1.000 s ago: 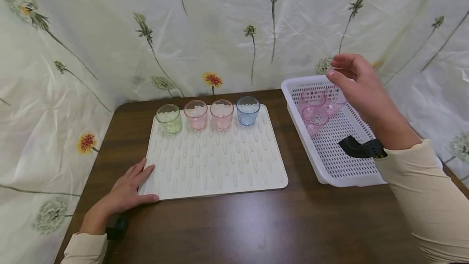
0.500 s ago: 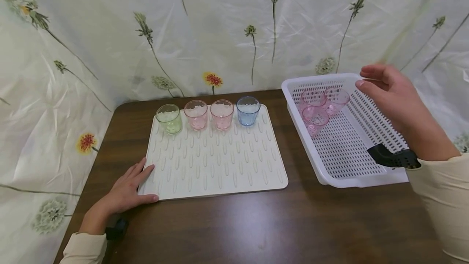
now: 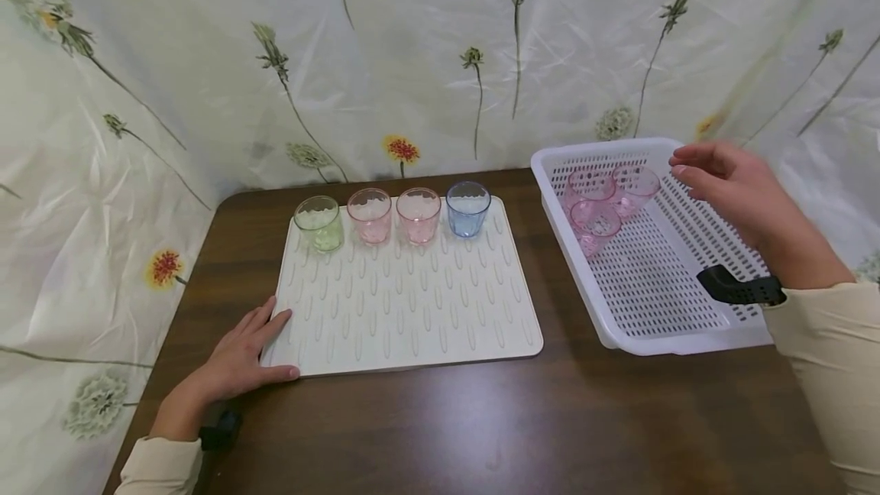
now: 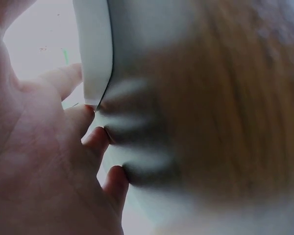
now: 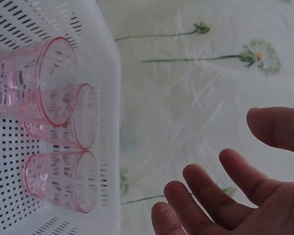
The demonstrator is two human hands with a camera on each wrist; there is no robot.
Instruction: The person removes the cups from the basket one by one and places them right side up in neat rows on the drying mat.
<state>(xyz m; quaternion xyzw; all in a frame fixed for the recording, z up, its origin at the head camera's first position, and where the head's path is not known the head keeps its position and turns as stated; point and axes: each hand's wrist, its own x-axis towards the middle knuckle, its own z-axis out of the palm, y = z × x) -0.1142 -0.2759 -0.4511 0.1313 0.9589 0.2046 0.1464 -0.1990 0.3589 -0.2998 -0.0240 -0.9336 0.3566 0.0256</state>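
My left hand [image 3: 237,361] rests at the near left corner of a white ridged mat [image 3: 412,312], fingers spread. In the left wrist view, fingertips of the left hand [image 4: 39,132] lie along the mat's edge [image 4: 96,44]. My right hand [image 3: 745,197] hovers over the right side of a white perforated basket [image 3: 574,285], fingers loosely bent and holding nothing. Left of it in the basket, three clear pink glasses stand close together, including a front one [image 3: 595,229] and a back right one [image 3: 636,188]. The right wrist view shows the right hand [image 5: 235,200] apart from the glasses.
Along the mat's back edge stand a green glass [image 3: 321,234], two pink glasses [image 3: 373,221] in the middle and a blue glass [image 3: 469,216]. The dark wooden table [image 3: 412,434] meets a flowered curtain [image 3: 385,59] behind and at the sides.
My right hand has moved right and lower, from above the glasses in the basket to its right side. The left hand and the glasses have stayed in place.
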